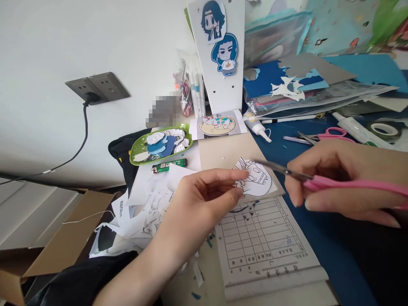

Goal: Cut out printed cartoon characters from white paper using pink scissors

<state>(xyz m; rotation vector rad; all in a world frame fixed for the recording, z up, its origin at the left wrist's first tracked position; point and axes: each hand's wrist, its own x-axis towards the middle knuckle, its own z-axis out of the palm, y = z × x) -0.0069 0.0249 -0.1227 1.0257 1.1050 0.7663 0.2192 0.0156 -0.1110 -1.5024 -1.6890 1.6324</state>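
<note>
Between the thumb and fingers of my left hand [207,197] is a small paper cutout [258,182] with a cartoon figure drawn in black outline. My right hand [338,178] grips pink-handled scissors [314,182]. Their blades point left and reach the upper edge of the cutout; whether they are parted there is hard to make out. Beneath the cutout lie a beige board [219,151] and a printed form pad [261,242] with a ruled table.
Paper scraps [149,212] pile up left of my forearm. A green tray [135,155] holds several cutouts, with a green lighter [168,165] before it. Another pair of pink scissors [331,134], a glue bottle [259,129] and tape [382,129] lie at the back right. A cardboard box [63,233] stands lower left.
</note>
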